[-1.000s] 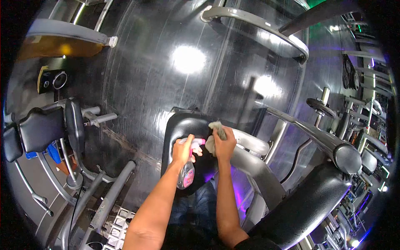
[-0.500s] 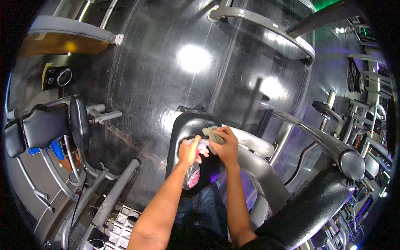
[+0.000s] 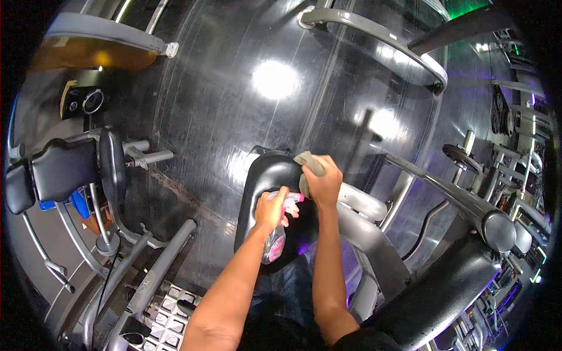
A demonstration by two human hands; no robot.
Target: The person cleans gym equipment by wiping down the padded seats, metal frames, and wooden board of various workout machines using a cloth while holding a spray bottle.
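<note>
My left hand (image 3: pixel 271 209) is wrapped round the neck of a spray bottle (image 3: pixel 274 244), a clear one with a pink trigger head and a pink label. Its nozzle points to the right, over the black padded seat (image 3: pixel 275 168). In my right hand (image 3: pixel 324 180) is a bunched greyish-green cloth (image 3: pixel 311 164), held above the seat's far right edge. Whether the cloth touches the padding I cannot tell. The two hands are apart, with the nozzle between them.
Right of the seat runs a grey machine frame (image 3: pixel 366 234), with a long black pad (image 3: pixel 436 292) beside it. At left stands another machine with black pads (image 3: pixel 64 169). A curved metal frame (image 3: pixel 374 32) rests on the dark floor (image 3: pixel 234 111) ahead.
My right hand has moved up and to the right with the cloth, away from the bottle's nozzle. The left hand still grips the bottle, shifted only slightly.
</note>
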